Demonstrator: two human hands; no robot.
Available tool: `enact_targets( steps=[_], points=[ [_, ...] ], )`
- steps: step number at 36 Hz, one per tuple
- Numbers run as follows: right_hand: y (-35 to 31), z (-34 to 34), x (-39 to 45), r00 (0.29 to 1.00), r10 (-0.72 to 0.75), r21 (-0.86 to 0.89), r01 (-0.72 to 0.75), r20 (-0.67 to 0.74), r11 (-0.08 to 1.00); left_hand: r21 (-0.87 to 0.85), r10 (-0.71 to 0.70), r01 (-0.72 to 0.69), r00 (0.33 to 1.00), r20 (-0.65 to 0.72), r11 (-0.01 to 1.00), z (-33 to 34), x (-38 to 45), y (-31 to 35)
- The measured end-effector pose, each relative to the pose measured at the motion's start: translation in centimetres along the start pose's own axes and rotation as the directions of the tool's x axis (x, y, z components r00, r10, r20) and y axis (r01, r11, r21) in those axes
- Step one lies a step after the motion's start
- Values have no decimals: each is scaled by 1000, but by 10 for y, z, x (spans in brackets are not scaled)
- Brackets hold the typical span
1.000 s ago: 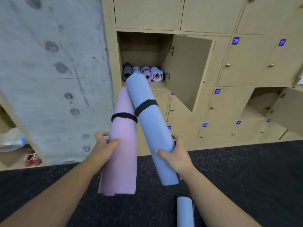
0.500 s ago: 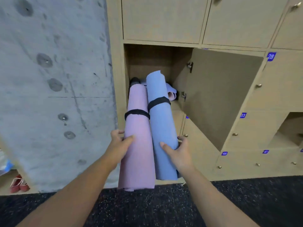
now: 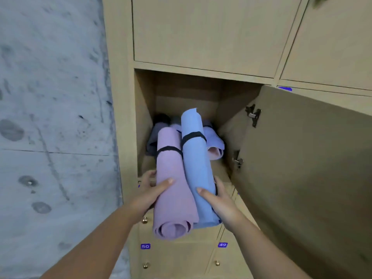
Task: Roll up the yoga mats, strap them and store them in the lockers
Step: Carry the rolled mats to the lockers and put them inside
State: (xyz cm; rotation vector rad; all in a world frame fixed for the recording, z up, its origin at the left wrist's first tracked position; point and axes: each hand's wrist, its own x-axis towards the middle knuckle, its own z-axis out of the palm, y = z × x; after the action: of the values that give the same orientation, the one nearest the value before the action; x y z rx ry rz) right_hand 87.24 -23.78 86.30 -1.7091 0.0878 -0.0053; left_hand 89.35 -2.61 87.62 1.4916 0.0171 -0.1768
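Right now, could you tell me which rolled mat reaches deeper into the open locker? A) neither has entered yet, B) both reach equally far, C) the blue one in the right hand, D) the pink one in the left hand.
C: the blue mat, held by the right hand, has its far end well past that of the pink mat inside the open locker.

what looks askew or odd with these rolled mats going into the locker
The blue rolled yoga mat has a loose corner sticking up at its far end, and its black strap sits slanted. The pink rolled yoga mat looks tidy.
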Motion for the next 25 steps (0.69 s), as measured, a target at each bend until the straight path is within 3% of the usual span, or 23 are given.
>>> enact_targets(
  steps=[5,9,15,20,25],
  points=[
    [-6,-14,54,999,-45,-17,45,-16,999,-31,-32,35,997,77,999,11,57,-1],
    [-17,-24,103,994,-97,-102,92,-49,991,-39,27,-21,985,172,999,17,102,4],
    [-34,-27,185,978,-96,-239,51,-184,970,-47,101,-96,989,110,994,20,180,26],
    [-45,-9,244,953,-133,-263,60,-272,963,247,197,-173,977,-78,953,12,233,47],
    [-50,24,288,972,-156,-250,109,-175,962,585,338,-204,932,-129,785,-6,272,61]
  ],
)
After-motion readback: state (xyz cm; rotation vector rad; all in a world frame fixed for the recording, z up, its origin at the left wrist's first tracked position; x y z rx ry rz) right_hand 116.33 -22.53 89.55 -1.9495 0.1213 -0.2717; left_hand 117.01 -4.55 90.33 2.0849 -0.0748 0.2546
